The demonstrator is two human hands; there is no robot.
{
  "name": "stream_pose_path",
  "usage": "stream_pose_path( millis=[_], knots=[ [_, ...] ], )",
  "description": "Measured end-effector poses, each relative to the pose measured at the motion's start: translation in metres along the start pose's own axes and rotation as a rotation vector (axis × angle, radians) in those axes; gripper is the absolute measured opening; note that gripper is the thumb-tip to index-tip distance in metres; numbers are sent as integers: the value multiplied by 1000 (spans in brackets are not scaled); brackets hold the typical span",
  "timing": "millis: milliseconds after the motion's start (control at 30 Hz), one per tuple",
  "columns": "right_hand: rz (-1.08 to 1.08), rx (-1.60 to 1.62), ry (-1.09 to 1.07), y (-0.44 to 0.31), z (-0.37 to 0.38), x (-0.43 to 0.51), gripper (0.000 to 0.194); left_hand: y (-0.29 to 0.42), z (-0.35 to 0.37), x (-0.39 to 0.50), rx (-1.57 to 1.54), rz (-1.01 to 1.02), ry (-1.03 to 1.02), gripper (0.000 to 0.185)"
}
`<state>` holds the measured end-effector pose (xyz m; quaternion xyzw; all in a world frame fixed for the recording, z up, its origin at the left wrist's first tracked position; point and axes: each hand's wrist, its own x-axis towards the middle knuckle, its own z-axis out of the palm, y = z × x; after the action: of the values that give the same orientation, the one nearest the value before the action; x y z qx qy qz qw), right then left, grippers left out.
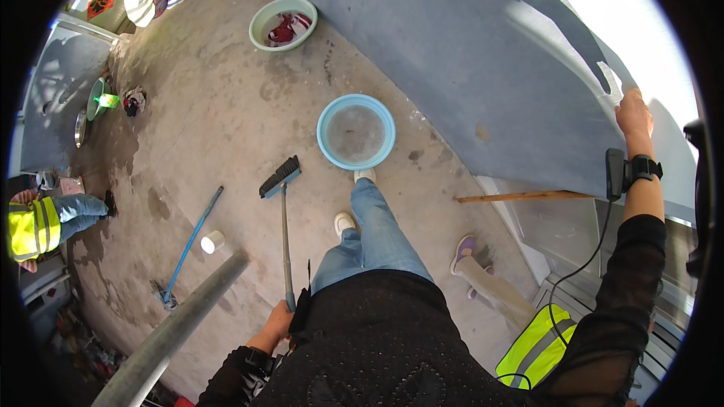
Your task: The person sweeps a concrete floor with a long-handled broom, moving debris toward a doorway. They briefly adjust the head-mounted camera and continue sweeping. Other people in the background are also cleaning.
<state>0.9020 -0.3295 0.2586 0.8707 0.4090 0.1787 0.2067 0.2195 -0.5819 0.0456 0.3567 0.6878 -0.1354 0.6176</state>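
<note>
My left hand (274,325) is closed around the grip of a long-handled floor brush (285,237). The brush has a blue head with black bristles, and its head rests on the concrete floor. At the right, my right hand (634,113) is raised against the wall (452,68), near where its grey lower part meets the white upper part. The fingers are curled, and whether they hold anything is hidden. Before my feet stands a light blue plastic basin (356,131) with cloudy water in it. My shoe touches or nearly touches its near rim.
A pale green basin (257,28) holds red and white cloth by the wall. A metal pole (175,325) rises at left, near a blue-handled mop (195,240) and a white cylinder (212,242). A wooden stick (526,196) juts out at right. People in yellow vests are nearby.
</note>
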Motion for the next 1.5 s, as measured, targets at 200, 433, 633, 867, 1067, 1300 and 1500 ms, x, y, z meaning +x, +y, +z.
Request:
stream_pose_path(
  millis=[200,433,633,867,1067,1300,1500],
  knots=[
    [14,-11,3,2,4,4,39,9,0,-2,-45,24,42,43],
    [-12,-8,25,2,4,2,40,9,-1,0,-3,50,47,43],
    [-17,25,20,-1,-2,-1,42,1,2,8,-46,64,74,44],
    [-56,3,77,2,7,5,35,-25,8,10,-53,-10,108,31],
    [-91,-25,95,9,16,16,35,-18,-2,-27,-214,-91,153,26],
    [-340,110,49,-16,39,-67,30,0,9,-37,-307,3,39,20],
    [-619,384,-294,-48,128,-270,25,-21,55,-19,-22,47,-5,21]
  ],
)
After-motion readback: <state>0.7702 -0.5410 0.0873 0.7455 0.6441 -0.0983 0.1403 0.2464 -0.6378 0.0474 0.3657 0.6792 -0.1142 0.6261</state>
